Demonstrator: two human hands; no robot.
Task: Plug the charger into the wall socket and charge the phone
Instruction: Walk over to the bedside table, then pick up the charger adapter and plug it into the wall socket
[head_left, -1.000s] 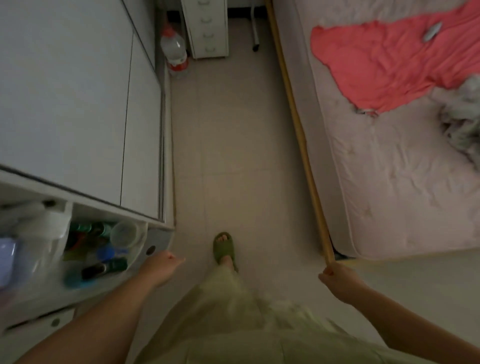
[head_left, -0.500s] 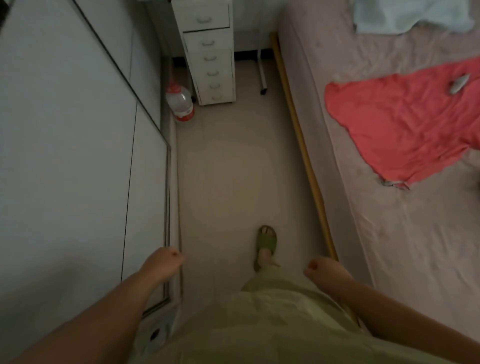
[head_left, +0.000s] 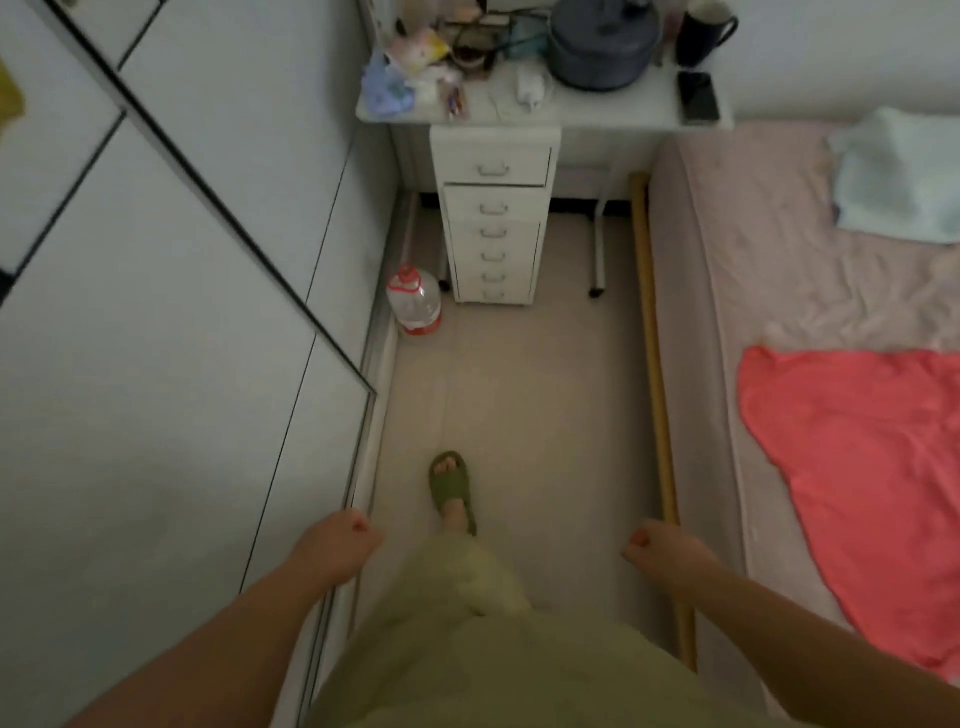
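Observation:
A dark phone (head_left: 698, 96) lies flat at the right end of a white desk (head_left: 613, 111) at the far end of the room. A white charger (head_left: 529, 85) with a thin white cable lies near the desk's middle. My left hand (head_left: 337, 545) is a loose fist low in the view beside the wardrobe, holding nothing. My right hand (head_left: 665, 553) is also curled shut and holds nothing, close to the bed's wooden rail. Both hands are far from the desk. No wall socket is visible.
White wardrobe doors (head_left: 156, 312) line the left. A bed (head_left: 805, 312) with a red cloth (head_left: 857, 467) fills the right, leaving a narrow floor aisle. A drawer unit (head_left: 493, 223) stands under the desk, a water bottle (head_left: 414, 304) beside it. A pot (head_left: 602, 47), mug (head_left: 701, 31) and clutter crowd the desk.
The view has advanced down the aisle and tilted up, bringing the desk top, phone and charger into sight. My right hand swung out to the right. The open shelf at left has dropped out of view.

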